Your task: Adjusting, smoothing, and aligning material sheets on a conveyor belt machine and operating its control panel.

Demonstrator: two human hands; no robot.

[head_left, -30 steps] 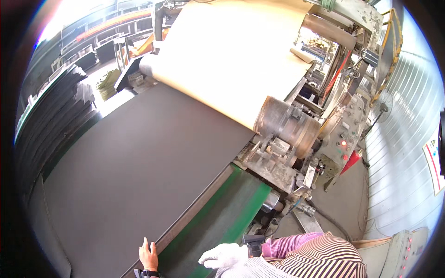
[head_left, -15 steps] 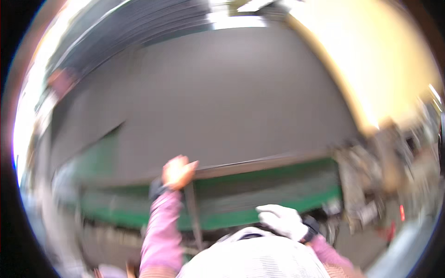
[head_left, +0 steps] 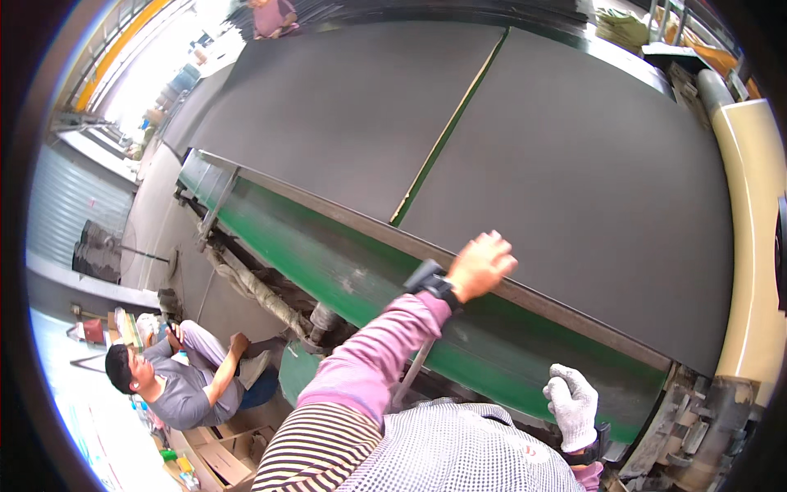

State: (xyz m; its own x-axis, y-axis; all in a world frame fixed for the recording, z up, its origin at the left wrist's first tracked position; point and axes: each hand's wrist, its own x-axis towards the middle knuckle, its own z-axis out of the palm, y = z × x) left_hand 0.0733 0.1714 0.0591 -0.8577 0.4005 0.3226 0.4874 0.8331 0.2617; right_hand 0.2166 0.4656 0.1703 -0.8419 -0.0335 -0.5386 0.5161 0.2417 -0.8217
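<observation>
My left hand [head_left: 482,264], bare with a dark band at the wrist, is over the near metal rail [head_left: 566,310] beside a wide dark grey sheet [head_left: 566,172]. Its fingers are stretched out and hold nothing; whether they touch the sheet I cannot tell. A second dark grey sheet [head_left: 336,115] lies to the left. Between the two sheets runs a narrow gap [head_left: 449,131], with green and a pale edge showing. My right hand [head_left: 572,406], in a white knit glove, is held near my body with curled fingers and nothing visible in it.
Below the rail hangs a green belt [head_left: 328,262]. A cream roll [head_left: 750,213] stands at the right end, above worn machine parts [head_left: 697,435]. One person [head_left: 188,385] sits at the lower left near cardboard boxes [head_left: 225,459]; another person [head_left: 270,18] is at the far side.
My view has swung left and steadied, bringing the gap and the seated person into sight. My left hand remains by the rail, and my right hand's fingers are more curled.
</observation>
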